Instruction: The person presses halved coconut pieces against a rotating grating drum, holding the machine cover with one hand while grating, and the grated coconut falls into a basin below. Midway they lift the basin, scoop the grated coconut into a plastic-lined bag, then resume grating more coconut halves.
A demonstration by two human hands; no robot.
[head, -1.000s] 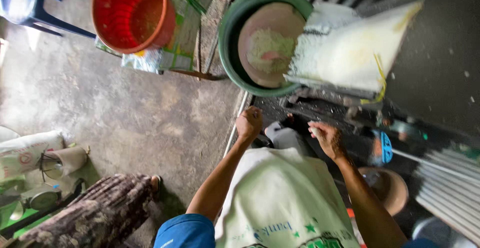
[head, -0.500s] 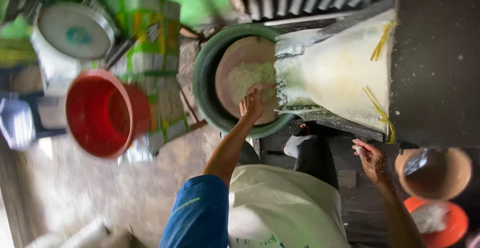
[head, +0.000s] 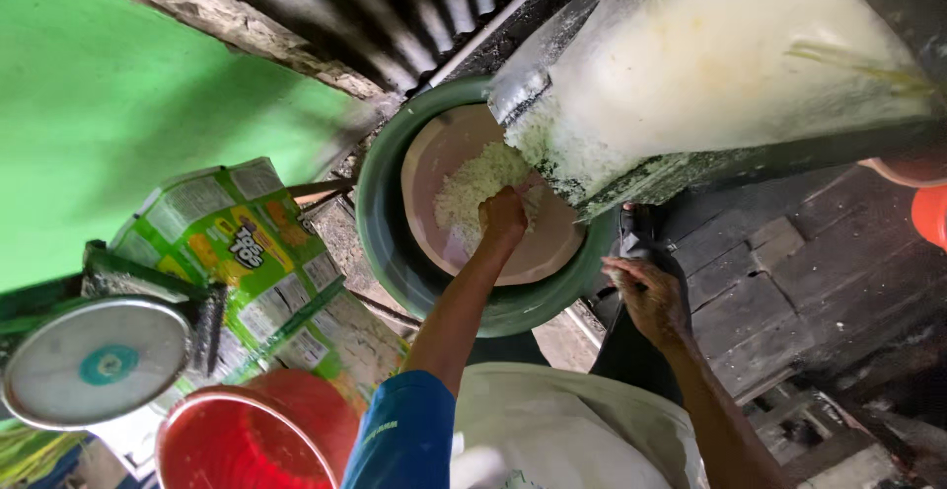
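L hand in shreds, R hand loose.

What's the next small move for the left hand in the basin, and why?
Probably sweep the white shreds away from the chute mouth toward the bare side of the pink bowl. The left hand is already in the pile, which is heaped against the chute's outlet inside the green basin. The right hand rests outside the rim.
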